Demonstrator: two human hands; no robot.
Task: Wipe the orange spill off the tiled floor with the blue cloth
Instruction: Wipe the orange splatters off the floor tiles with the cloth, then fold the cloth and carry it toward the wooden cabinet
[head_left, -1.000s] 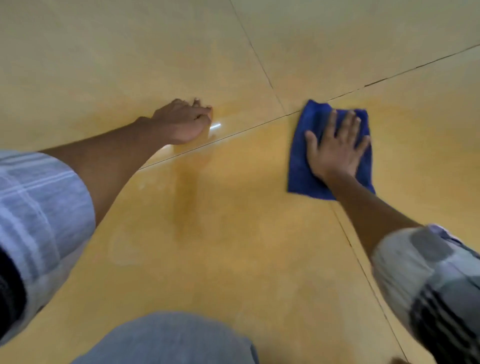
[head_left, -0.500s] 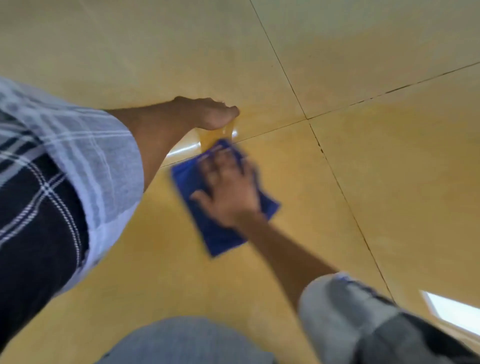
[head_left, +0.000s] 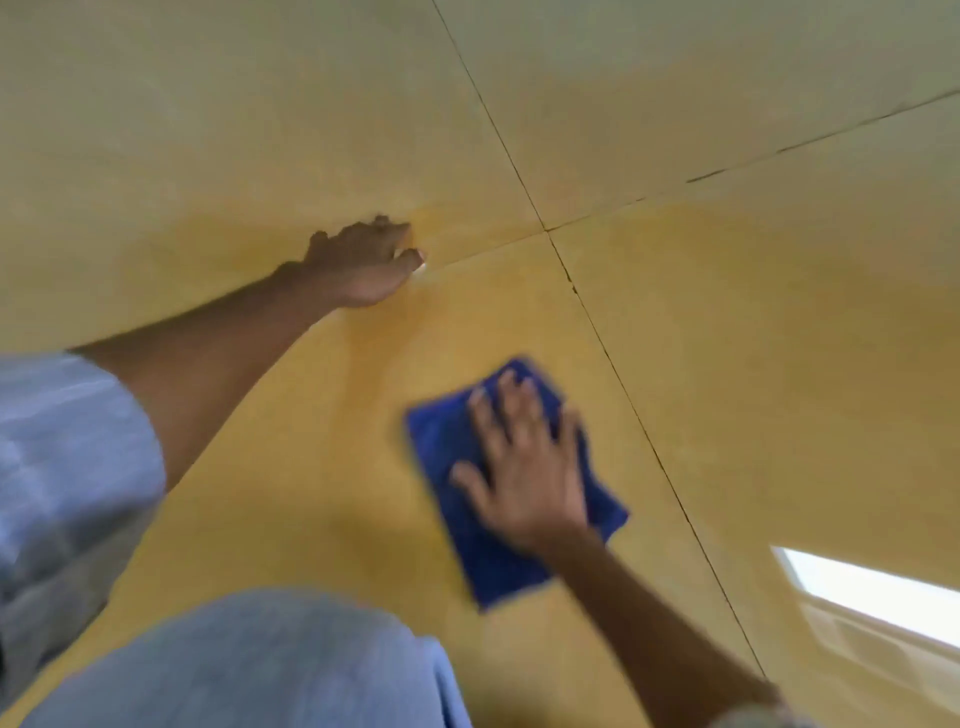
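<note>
Head view: blue cloth (head_left: 457, 447) under right hand (head_left: 524, 467)

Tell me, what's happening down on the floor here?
A person is wiping an orange spill off a glossy tiled floor. The right hand presses flat, fingers spread, on a folded dark blue cloth. The left hand rests on the floor farther away, near a tile joint, propping the person up. An orange film covers much of the nearer tiles, so the job isn't finished.
</note>
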